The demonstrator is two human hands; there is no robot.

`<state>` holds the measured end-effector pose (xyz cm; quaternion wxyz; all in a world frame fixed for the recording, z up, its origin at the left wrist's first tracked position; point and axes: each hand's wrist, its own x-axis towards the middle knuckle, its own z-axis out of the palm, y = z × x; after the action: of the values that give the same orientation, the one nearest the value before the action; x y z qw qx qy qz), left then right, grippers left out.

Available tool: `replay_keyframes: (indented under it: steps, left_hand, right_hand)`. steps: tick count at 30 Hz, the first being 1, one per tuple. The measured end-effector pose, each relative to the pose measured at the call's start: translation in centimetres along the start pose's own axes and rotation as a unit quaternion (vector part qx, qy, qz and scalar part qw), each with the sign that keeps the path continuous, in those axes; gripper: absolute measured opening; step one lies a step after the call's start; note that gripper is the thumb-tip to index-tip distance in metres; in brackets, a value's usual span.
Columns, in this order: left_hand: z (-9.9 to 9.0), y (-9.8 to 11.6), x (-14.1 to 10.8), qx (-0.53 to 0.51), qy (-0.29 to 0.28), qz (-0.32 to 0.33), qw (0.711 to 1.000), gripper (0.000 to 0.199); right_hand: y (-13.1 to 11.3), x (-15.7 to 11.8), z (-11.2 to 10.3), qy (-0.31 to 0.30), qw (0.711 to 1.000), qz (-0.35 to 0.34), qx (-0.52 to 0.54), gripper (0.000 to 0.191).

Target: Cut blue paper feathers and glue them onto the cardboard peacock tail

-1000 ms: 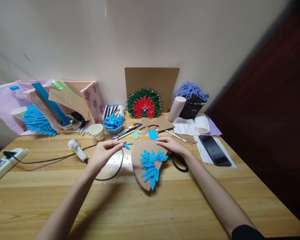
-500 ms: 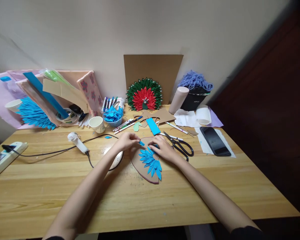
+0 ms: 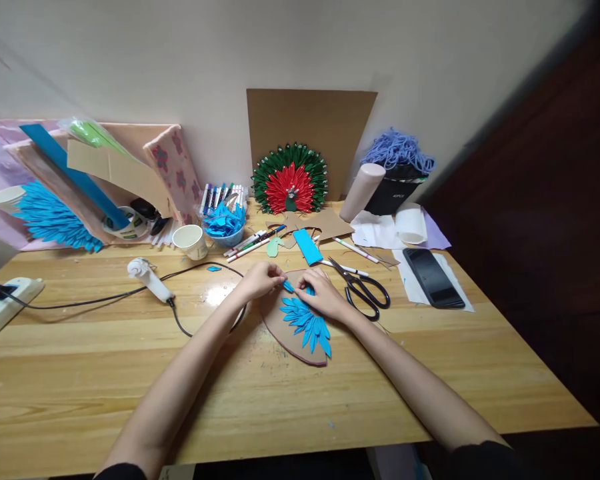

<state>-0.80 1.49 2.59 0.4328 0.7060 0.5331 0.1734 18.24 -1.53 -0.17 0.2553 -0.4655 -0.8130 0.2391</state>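
Note:
A brown cardboard cut-out lies on the wooden table, partly covered with several blue paper petals. My left hand pinches a small blue petal at the cut-out's far edge. My right hand rests on the cardboard beside it, fingers touching the same petal area. Black scissors lie just right of my right hand.
A glue gun with its cable lies to the left, near a power strip. A paper cup, a bowl of blue petals, markers, a red-green fan piece, a phone and yarn line the back.
My left hand picked up a blue petal and moved right to the cardboard; my right hand shifted onto the cut-out. The cut-out turned, and the scissors are uncovered.

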Motion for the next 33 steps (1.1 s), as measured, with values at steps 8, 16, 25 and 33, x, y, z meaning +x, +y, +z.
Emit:
replay_keyframes:
  steps: [8,16,25,33]
  left_hand:
    - [0.7,0.3,0.1,0.005,-0.013,-0.036,0.999,0.018]
    - [1.5,0.2,0.0,0.008,-0.016,-0.012,1.0,0.019]
    - [2.6,-0.2,0.2,0.007,-0.017,-0.005,1.0,0.019]
    - [3.2,0.2,-0.2,0.031,-0.005,0.038,0.999,0.019]
  right_hand:
    - [0.5,-0.2,-0.1,-0.003,1.0,-0.01,0.02,0.01]
    - [0.6,-0.3,-0.1,-0.005,1.0,-0.004,0.018,0.01]
    - [0.6,-0.4,0.0,-0.002,1.0,-0.01,0.0,0.008]
    - [0.7,-0.4,0.1,-0.001,1.0,-0.01,-0.005,0.008]
